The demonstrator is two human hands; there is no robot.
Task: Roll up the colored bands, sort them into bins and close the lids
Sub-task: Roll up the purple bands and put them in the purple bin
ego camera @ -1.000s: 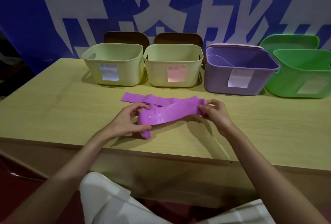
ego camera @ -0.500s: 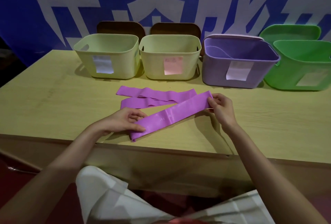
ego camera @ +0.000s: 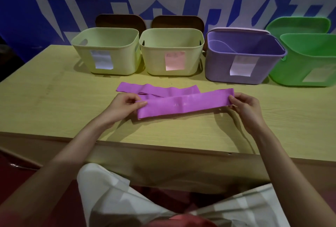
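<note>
A purple band (ego camera: 185,104) is stretched flat just above the table between both hands. My left hand (ego camera: 123,108) pinches its left end and my right hand (ego camera: 244,106) pinches its right end. Behind it more purple bands (ego camera: 156,89) lie flat on the table. Four open bins stand in a row at the back: a pale yellow-green bin (ego camera: 107,67) with a white label, a second pale bin (ego camera: 156,67) with a pink label, a purple bin (ego camera: 218,70) and a green bin (ego camera: 291,74).
Two brown lids (ego camera: 120,21) lean upright behind the pale bins, a pale lid edge (ego camera: 240,30) shows behind the purple bin, and a green lid (ego camera: 298,25) stands behind the green bin. The wooden table's front edge (ego camera: 163,147) runs close to my lap.
The crumpled band has been pulled out straight and flat between both hands. My left hand moved from the band's near edge up to its left end.
</note>
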